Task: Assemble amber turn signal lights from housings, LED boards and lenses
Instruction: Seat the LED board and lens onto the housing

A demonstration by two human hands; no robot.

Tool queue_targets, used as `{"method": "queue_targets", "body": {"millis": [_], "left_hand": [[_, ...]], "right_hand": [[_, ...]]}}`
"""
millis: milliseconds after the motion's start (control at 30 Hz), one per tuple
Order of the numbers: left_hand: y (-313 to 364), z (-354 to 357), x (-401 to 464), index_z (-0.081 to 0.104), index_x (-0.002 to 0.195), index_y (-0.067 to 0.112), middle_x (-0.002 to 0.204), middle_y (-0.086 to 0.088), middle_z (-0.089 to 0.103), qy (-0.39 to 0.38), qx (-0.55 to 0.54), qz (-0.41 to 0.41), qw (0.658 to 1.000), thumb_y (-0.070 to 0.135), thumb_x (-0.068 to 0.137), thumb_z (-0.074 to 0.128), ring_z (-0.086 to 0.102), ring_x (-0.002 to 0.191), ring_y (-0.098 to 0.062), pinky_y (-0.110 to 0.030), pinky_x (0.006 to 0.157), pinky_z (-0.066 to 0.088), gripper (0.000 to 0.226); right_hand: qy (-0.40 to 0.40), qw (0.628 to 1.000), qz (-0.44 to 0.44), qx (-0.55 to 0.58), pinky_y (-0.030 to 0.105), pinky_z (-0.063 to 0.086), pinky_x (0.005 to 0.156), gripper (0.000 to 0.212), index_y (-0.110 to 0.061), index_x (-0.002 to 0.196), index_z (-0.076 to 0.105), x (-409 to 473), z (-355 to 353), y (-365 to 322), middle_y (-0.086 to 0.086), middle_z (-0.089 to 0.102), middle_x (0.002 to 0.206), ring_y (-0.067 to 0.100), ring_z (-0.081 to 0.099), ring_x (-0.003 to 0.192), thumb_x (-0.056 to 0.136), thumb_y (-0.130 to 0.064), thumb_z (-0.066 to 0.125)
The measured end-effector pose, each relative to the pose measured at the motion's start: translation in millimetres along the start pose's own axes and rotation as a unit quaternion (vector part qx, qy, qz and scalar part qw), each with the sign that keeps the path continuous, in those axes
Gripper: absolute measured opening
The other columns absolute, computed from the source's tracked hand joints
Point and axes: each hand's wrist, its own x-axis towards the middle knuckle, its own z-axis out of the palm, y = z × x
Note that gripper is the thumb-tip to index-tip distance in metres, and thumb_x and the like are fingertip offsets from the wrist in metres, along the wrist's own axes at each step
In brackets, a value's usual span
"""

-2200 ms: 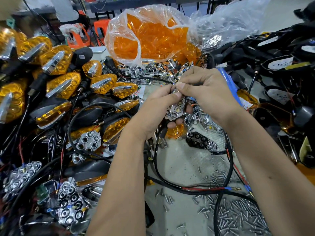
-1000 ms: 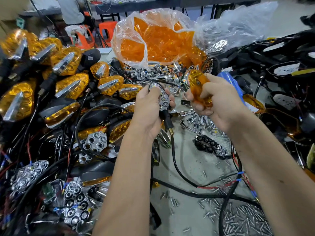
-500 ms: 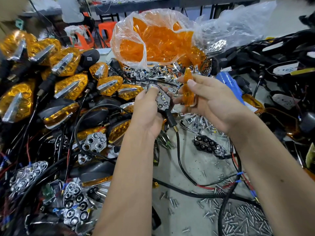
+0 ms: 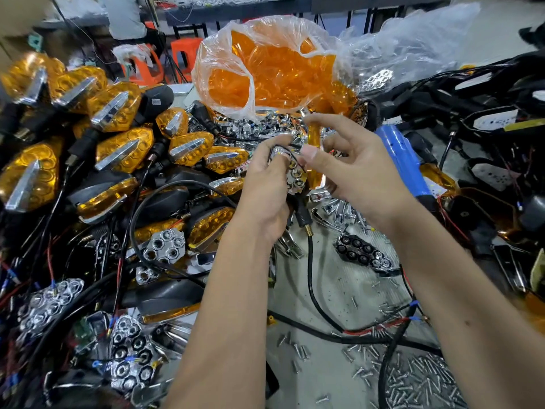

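Left hand (image 4: 267, 184) was gripping the housing (image 4: 293, 172) with its chrome reflector up over the bench, right hand (image 4: 351, 169) had the amber lens (image 4: 314, 154) pinched right beside it, maybe touching, too blurry to tell.

place: assembly workshop | evidence: piled finished signal lights (image 4: 124, 149), loose screws (image 4: 418, 382)

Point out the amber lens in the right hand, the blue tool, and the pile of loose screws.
amber lens (image 4: 314, 143): head view, on its upper edge between the fingers.
blue tool (image 4: 404, 160): head view, middle of its blue body.
loose screws (image 4: 424, 385): head view, centre of the pile, lower right.
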Motion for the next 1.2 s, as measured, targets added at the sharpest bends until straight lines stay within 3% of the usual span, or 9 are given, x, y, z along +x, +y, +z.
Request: {"method": "queue_targets", "body": {"millis": [133, 333, 567, 633, 733, 867, 1000, 1100, 1200], "left_hand": [[2, 3, -2, 0.061, 0.103, 0.021, 0.105, -0.014, 0.063, 0.0, 0.011, -0.018, 1.0, 0.007, 0.107, 0.036, 0.059, 0.103, -0.029, -0.054, 0.092, 0.053, 0.029], [-2, 7, -3, 0.064, 0.102, 0.023, 0.12, -0.016, 0.072, -0.005, -0.005, -0.054, 0.999, 0.009, 0.109, 0.04, 0.063, 0.123, -0.038, -0.066, 0.102, 0.049, 0.029], [-4, 5, 1, 0.057, 0.135, 0.012, 0.11, -0.011, 0.078, -0.018, -0.074, -0.074, 0.994, 0.004, 0.107, 0.042, 0.077, 0.094, -0.025, -0.041, 0.076, 0.063, 0.033], [-3, 5, 0, 0.064, 0.125, 0.014, 0.104, -0.011, 0.079, -0.029, -0.091, -0.08, 0.992, -0.001, 0.104, 0.043, 0.077, 0.085, -0.023, -0.038, 0.071, 0.064, 0.033], [-1, 5, -2, 0.081, 0.082, 0.019, 0.089, -0.008, 0.079, -0.045, -0.115, -0.081, 0.989, -0.003, 0.102, 0.042, 0.076, 0.08, -0.022, -0.039, 0.077, 0.063, 0.049], [-1, 7, -1, 0.067, 0.114, 0.004, 0.105, -0.019, 0.069, -0.044, -0.122, -0.103, 0.986, -0.001, 0.101, 0.043, 0.067, 0.096, -0.031, -0.047, 0.095, 0.056, 0.028], [0, 6, -3, 0.067, 0.12, 0.006, 0.101, -0.015, 0.069, -0.046, -0.146, -0.142, 0.978, 0.033, 0.108, 0.04, 0.069, 0.091, -0.028, -0.038, 0.082, 0.059, 0.04], [0, 4, -6, 0.08, 0.102, 0.008, 0.113, -0.017, 0.069, -0.075, -0.165, -0.138, 0.974, 0.068, 0.103, 0.033, 0.071, 0.103, -0.032, -0.045, 0.096, 0.058, 0.076], [2, 5, -8, 0.078, 0.101, 0.004, 0.119, -0.023, 0.064, -0.11, -0.176, -0.124, 0.97, 0.078, 0.098, 0.029, 0.066, 0.111, -0.036, -0.05, 0.105, 0.051, 0.089]], "right_hand": [[0.002, 0.998, 0.001, -0.063, 0.014, 0.033, 0.047, 0.038, -0.029, 0.131, 0.067, -1, 1, 4, -0.011, 0.049, 0.089, 0.004, 0.036, 0.048, 0.094, -0.026, 0.076], [-0.005, 0.997, 0.002, -0.072, 0.011, 0.03, 0.044, 0.041, -0.02, 0.135, 0.067, -1, 8, 6, -0.005, 0.049, 0.09, 0.002, 0.035, 0.042, 0.095, -0.017, 0.074], [0.013, 0.995, -0.011, -0.102, 0.02, 0.04, 0.048, 0.041, -0.029, 0.13, 0.07, 2, 10, 13, -0.003, 0.049, 0.093, 0.013, 0.04, 0.051, 0.09, -0.028, 0.081], [0.016, 0.994, -0.017, -0.11, 0.021, 0.04, 0.048, 0.042, -0.03, 0.128, 0.071, 2, 11, 15, -0.003, 0.049, 0.093, 0.016, 0.04, 0.052, 0.088, -0.032, 0.082], [0.022, 0.991, -0.034, -0.125, 0.02, 0.038, 0.048, 0.042, -0.03, 0.127, 0.071, 1, 11, 16, -0.002, 0.049, 0.093, 0.013, 0.039, 0.051, 0.087, -0.037, 0.082], [0.036, 0.979, -0.063, -0.189, 0.018, 0.039, 0.06, 0.046, -0.027, 0.128, 0.071, 2, 10, 17, -0.006, 0.051, 0.094, 0.002, 0.045, 0.056, 0.086, -0.045, 0.079], [0.046, 0.963, -0.084, -0.25, 0.019, 0.036, 0.064, 0.047, -0.025, 0.126, 0.071, 0, 11, 19, -0.004, 0.054, 0.092, -0.005, 0.044, 0.06, 0.087, -0.05, 0.077], [0.047, 0.959, -0.09, -0.264, 0.016, 0.034, 0.065, 0.047, -0.023, 0.128, 0.072, -2, 11, 20, -0.006, 0.051, 0.089, -0.005, 0.043, 0.062, 0.088, -0.047, 0.078], [0.053, 0.963, -0.082, -0.251, 0.013, 0.033, 0.068, 0.049, -0.025, 0.131, 0.071, -3, 10, 19, -0.009, 0.047, 0.091, -0.007, 0.045, 0.066, 0.087, -0.045, 0.079]]}}
